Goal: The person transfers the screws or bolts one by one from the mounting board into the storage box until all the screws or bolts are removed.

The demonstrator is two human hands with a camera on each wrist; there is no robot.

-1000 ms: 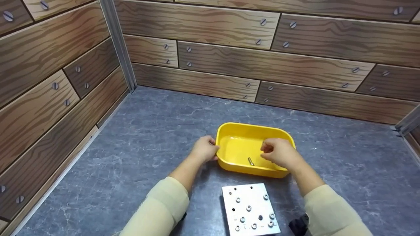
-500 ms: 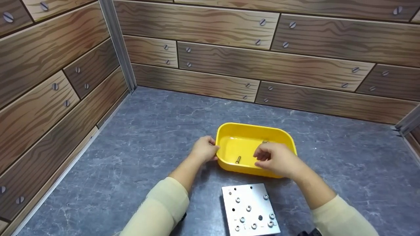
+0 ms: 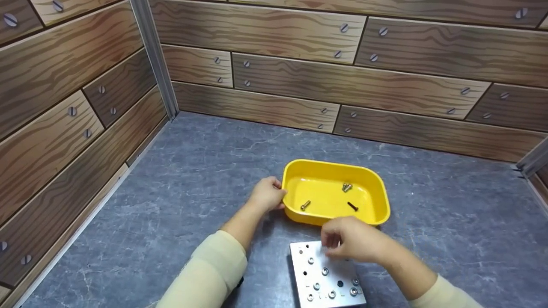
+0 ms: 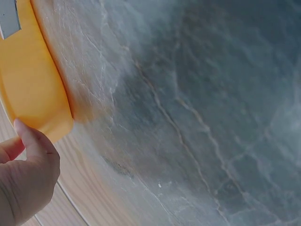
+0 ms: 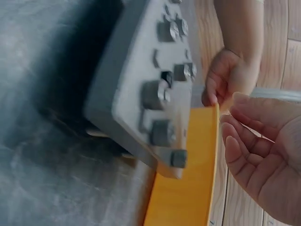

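My left hand (image 3: 267, 194) grips the left wall of a yellow plastic bin (image 3: 295, 216), thumb at the rim and fingers outside. In the left wrist view this hand (image 4: 30, 165) pinches the bin's edge. My right hand (image 3: 355, 239) is over the back right of a silver metal plate (image 3: 317, 256) with holes and several socket-head screws (image 3: 325, 271). In the right wrist view its thumb and index fingertips (image 5: 240, 99) come close together beyond the screw heads; I cannot tell whether something small is between them. The bin holds a silver screw (image 3: 305, 205) and a black screw (image 3: 352, 206).
More silver screws (image 3: 346, 187) lie together at the bin's right side. A grey marbled tabletop (image 3: 205, 171) carries bin and plate, the plate nearer me. Wood-patterned walls (image 3: 257, 72) stand behind and at the left, with a metal corner post (image 3: 154, 60) between them.
My right hand has come out of the bin toward me, over the plate, uncovering screws at the bin's right. The loose silver screw has shifted left in the bin. My left hand stays put.
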